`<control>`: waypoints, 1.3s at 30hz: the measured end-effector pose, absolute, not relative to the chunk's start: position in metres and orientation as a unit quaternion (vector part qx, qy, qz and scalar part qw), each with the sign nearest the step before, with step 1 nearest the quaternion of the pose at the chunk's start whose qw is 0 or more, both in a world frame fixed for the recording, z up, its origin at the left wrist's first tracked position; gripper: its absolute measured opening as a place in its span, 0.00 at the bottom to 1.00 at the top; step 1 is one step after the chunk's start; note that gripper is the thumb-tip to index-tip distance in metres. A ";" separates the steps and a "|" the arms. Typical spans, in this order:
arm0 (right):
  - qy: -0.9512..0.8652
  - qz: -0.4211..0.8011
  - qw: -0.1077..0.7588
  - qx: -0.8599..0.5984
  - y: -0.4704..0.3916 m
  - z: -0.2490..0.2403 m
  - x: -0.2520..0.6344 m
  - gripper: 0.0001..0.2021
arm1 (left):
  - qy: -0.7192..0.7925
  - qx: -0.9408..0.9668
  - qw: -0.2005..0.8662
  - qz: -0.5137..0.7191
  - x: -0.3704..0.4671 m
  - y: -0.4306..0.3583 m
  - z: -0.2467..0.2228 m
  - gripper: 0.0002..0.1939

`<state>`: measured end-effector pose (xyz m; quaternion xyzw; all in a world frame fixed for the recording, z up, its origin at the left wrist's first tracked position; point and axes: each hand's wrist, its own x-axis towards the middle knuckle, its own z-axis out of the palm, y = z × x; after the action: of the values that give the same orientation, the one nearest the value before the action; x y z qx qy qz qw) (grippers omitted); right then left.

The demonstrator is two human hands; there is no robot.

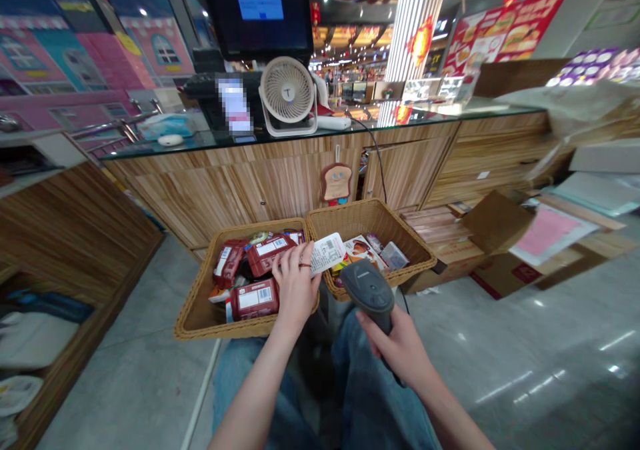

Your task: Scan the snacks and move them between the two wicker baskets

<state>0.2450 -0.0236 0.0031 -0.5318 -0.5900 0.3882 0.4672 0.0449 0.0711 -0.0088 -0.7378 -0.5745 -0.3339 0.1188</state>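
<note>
My left hand [295,280] is closed on a small white package with a printed label [327,253], held over the place where two wicker baskets meet. My right hand [395,343] grips a dark barcode scanner [367,287], its head turned toward that package. Several brown-red packets [255,299] with white labels lie in the left wicker basket [193,307], partly behind my left hand. Inside the right wicker basket [423,253] are a few small packages, among them a clear-looking box [395,255] and a white-and-brown pack [361,247].
Behind the baskets stands a wood-grain counter [220,183] carrying a small fan [287,93], a monitor [260,10] and a phone with a blurred screen [235,107]. An open cardboard box [505,267] sits on the floor at right. A wooden shelf unit [75,237] is at left.
</note>
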 end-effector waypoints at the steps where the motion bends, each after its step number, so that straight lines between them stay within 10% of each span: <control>1: -0.593 0.383 0.469 -0.531 -0.024 0.004 0.245 0.18 | -0.578 -0.733 0.116 -0.339 0.045 0.070 -0.007 0.35; 14: -0.580 0.396 0.458 -0.545 -0.026 0.012 0.251 0.28 | -0.765 -0.507 0.154 -0.366 -0.063 0.035 0.013 0.40; 25: -0.538 0.365 0.487 -0.583 -0.023 0.009 0.287 0.30 | -0.619 -0.699 0.116 -0.339 0.009 0.074 0.017 0.40; 39: -0.487 0.389 0.512 -0.592 -0.017 -0.017 0.316 0.30 | -0.536 -0.825 -0.061 0.170 0.157 0.233 -0.005 0.60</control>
<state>0.3157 -0.0166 -0.0169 -0.5915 -0.4869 0.3886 0.5119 0.1570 0.2334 -0.0048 -0.8248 -0.5359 0.1699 -0.0609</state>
